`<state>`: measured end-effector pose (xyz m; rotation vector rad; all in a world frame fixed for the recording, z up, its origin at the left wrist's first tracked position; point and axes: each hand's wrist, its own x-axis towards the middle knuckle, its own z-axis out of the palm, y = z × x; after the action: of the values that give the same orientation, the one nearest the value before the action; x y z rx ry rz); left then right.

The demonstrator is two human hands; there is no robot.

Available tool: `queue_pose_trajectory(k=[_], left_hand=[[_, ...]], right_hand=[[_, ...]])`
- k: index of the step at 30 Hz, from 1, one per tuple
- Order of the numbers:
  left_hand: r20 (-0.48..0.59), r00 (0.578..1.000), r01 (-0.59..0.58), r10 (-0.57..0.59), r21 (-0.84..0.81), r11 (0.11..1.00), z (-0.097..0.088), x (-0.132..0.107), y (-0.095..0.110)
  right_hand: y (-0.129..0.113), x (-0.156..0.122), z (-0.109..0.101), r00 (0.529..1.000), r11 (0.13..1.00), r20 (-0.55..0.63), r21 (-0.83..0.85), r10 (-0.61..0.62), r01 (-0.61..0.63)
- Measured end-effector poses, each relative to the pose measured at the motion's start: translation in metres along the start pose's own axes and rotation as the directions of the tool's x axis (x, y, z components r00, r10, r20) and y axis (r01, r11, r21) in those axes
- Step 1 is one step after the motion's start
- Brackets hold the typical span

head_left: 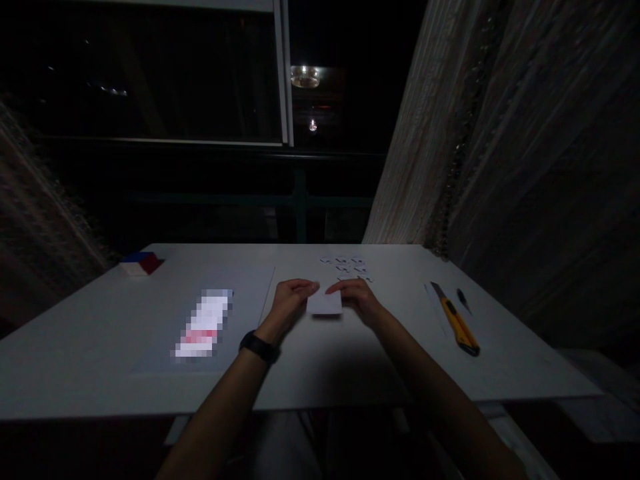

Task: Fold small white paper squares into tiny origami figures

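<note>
A small white piece of paper [325,303] is held between my two hands, just above the middle of the table. My left hand [291,299] pinches its left edge, and a dark band circles that wrist. On the other side, my right hand [361,299] grips the paper's right edge with thumb and fingers. Just beyond the hands lie several small paper cutouts [343,261] with dark marks, set out in rows. Whether the held paper is folded or a single layer I cannot tell.
A yellow utility knife [457,325] lies on the right of the white table [310,387], beside a small dark pointed tool [464,300]. At left are a paper sheet [250,293], a bright blurred-out screen [204,327] and a red, white and blue block [141,263]. Curtains [410,133] hang behind.
</note>
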<state>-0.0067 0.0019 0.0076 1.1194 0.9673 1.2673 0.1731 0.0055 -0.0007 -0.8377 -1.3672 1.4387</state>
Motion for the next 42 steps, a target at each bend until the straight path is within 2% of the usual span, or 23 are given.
queue_pose_trajectory(k=[2,6,9,15,21,25,29,33,38,42], left_hand=[[-0.045,0.998,-0.038,0.042,0.069,0.997,-0.001,0.001,-0.003],[0.026,0.998,-0.068,0.065,0.131,0.989,-0.003,0.003,-0.007],[0.056,0.998,-0.043,0.035,0.143,0.989,-0.003,0.005,-0.009],[0.021,0.999,0.038,-0.043,0.201,0.979,0.001,0.001,-0.007],[-0.011,0.997,0.071,-0.070,0.150,0.986,0.002,-0.003,-0.001],[0.051,0.996,0.070,-0.076,0.108,0.992,0.002,-0.002,-0.001],[0.003,1.000,0.027,-0.028,0.187,0.982,0.002,-0.002,-0.005],[-0.015,1.000,0.022,-0.019,0.253,0.967,0.002,-0.002,-0.006],[0.011,0.999,0.038,-0.040,0.159,0.986,0.003,-0.001,-0.007],[-0.015,1.000,-0.005,0.009,0.271,0.963,0.003,0.000,-0.011]], right_hand=[[0.000,0.000,0.001,1.000,1.000,0.016,-0.013,-0.022,0.023],[0.003,0.003,0.005,0.996,0.994,-0.082,-0.103,-0.026,0.017],[0.006,0.006,0.008,0.986,0.983,-0.168,-0.181,0.006,-0.037],[0.005,0.008,0.006,0.957,0.990,-0.290,-0.142,-0.022,-0.021],[0.003,0.004,0.005,0.986,0.992,-0.158,-0.112,0.042,-0.060],[0.004,0.004,0.007,0.984,0.993,-0.169,-0.091,0.057,-0.073],[0.007,0.003,0.009,0.989,0.987,-0.098,-0.106,0.107,-0.117],[0.007,0.001,0.011,0.990,0.978,-0.045,-0.152,0.134,-0.140],[0.007,0.001,0.010,0.987,0.962,-0.080,-0.225,0.137,-0.152],[0.010,0.001,0.009,0.993,0.924,-0.039,-0.364,0.110,-0.117]])
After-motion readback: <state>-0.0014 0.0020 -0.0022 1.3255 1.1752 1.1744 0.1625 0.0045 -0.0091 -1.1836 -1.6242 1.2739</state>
